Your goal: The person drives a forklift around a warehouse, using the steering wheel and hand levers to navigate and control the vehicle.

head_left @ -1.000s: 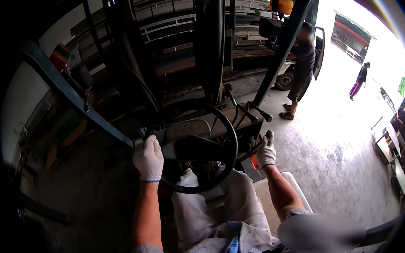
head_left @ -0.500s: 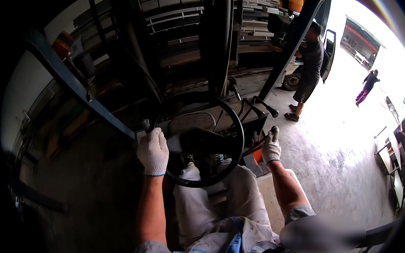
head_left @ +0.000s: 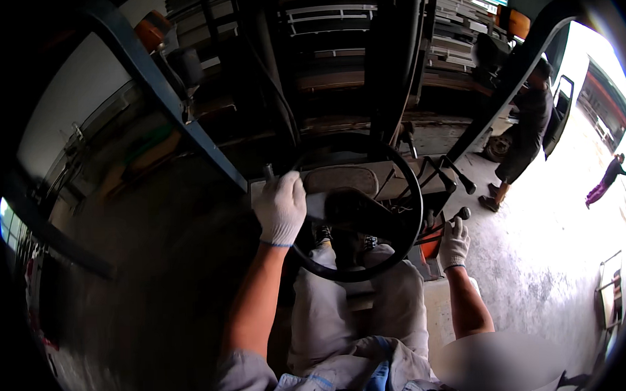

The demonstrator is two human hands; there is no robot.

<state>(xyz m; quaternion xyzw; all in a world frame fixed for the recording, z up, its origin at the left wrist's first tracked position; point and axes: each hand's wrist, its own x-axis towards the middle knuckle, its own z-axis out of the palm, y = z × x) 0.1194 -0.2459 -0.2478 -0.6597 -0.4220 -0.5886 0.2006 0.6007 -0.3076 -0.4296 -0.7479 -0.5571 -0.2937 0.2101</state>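
My left hand (head_left: 282, 209), in a white knit glove, is closed on the left side of a black steering wheel (head_left: 422, 209). A short metal post (head_left: 269, 172) stands just beyond it. My right hand (head_left: 455, 243), gloved alike, is at the right of the seat, its fingers curled by a lever with a round dark knob (head_left: 464, 213). That knob shows just past the fingertips; the palm side is hidden. Farther forward are more black control levers (head_left: 467, 184). My legs (head_left: 393, 289) in pale trousers are below the wheel.
Dark upright mast rails (head_left: 389, 69) stand ahead, before stacked long boards (head_left: 333, 81). Blue frame posts (head_left: 165, 104) flank me. At right, a person in dark clothes (head_left: 528, 129) stands by a vehicle's open door (head_left: 560, 116); another person (head_left: 605, 182) is farther out on the bright ground.
The view has turned left, so the surroundings appear farther right. My left hand stays on the wheel. My right fingers now sit lower relative to the round knob, which shows more fully.
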